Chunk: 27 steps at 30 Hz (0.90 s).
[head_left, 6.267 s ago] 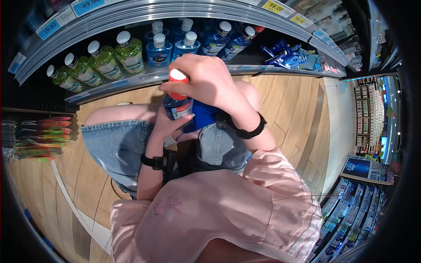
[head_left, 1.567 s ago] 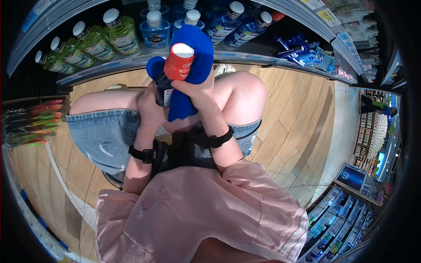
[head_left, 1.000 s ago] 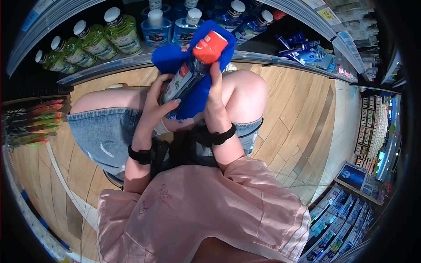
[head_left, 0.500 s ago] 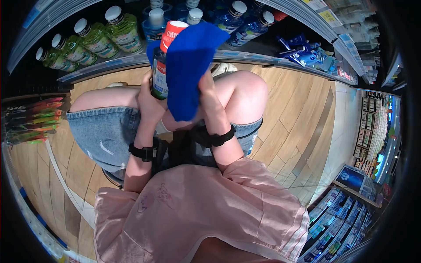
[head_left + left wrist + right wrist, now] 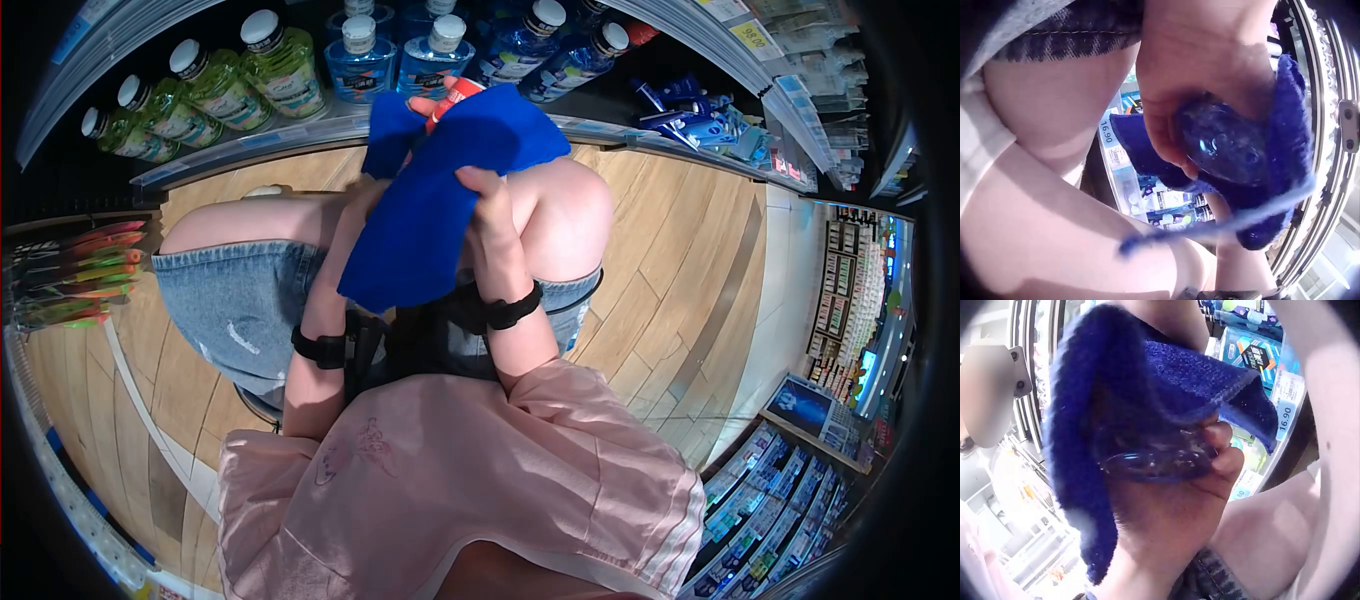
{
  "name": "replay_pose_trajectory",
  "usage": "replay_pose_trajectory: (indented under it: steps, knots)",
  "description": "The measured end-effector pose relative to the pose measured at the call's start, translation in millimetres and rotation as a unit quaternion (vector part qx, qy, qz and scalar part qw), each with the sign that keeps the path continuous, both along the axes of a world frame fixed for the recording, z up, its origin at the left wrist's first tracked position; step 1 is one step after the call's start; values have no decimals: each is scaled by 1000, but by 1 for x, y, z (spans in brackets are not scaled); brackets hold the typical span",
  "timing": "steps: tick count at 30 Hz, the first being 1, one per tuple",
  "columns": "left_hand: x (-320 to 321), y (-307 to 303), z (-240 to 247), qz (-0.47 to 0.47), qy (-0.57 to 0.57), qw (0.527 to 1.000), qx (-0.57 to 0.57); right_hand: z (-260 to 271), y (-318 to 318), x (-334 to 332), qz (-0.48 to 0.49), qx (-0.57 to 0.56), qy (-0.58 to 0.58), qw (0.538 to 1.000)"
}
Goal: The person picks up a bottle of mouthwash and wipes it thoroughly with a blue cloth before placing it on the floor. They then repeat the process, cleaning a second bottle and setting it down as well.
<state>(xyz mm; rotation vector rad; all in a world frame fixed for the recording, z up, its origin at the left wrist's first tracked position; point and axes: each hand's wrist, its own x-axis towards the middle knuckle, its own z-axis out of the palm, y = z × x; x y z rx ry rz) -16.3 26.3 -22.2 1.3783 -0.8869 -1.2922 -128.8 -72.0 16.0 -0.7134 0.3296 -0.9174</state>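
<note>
A blue cloth (image 5: 440, 180) drapes over a red-capped mouthwash bottle in the head view; its red cap (image 5: 460, 97) shows behind the upper edge and the label is covered. My left hand (image 5: 1210, 56) curls round the lower part of the bottle (image 5: 1225, 147), whose clear base faces the left wrist camera. In the head view that hand is mostly hidden behind the cloth. My right hand (image 5: 488, 205) grips the cloth from the right, thumb on its front. Fingertips show beside the cap. In the right wrist view, the cloth wraps one side of the bottle.
The low shelf ahead holds green mouthwash bottles (image 5: 285, 75), blue bottles (image 5: 362, 65) and a heap of small blue packs (image 5: 690, 115). Bent knees (image 5: 560, 205) flank the hands. Colourful hanging packs (image 5: 95, 275) are at the left above the wooden floor (image 5: 670, 250).
Over the last second and a half, the bottle has tilted back and forth while the cloth has swung across it. The cloth now covers its front; half a second ago the label showed.
</note>
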Motion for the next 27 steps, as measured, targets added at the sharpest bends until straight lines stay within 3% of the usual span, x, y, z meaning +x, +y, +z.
replay_pose_trajectory:
  steps: [3,6,8,11,15,17,18,20,23,27]
  knots:
    - [-2,7,8,-14,207,975,83,5,0,-2,-12,-7,-43,999]
    - [-5,31,38,33,331,938,100,-1,-1,-2,24,-65,-106,992]
    - [-1,38,30,27,458,886,72,4,2,-6,63,-27,-32,997]
    - [5,38,28,-87,471,877,50,11,13,-3,55,-117,-29,991]
    - [3,28,31,-48,309,947,69,18,12,-3,50,-109,-32,992]
    - [-1,14,16,-121,74,989,-31,18,10,-4,56,-91,-3,994]
    - [-3,7,6,-154,-47,984,-81,14,7,-4,63,-73,18,995]
    - [0,3,-19,-133,-178,971,-89,10,2,-4,67,-64,47,995]
    - [-2,0,-24,-51,-240,959,-140,3,-8,-5,40,-166,110,979]
    - [0,2,-30,7,-352,934,-56,-4,-8,0,-36,-230,198,952]
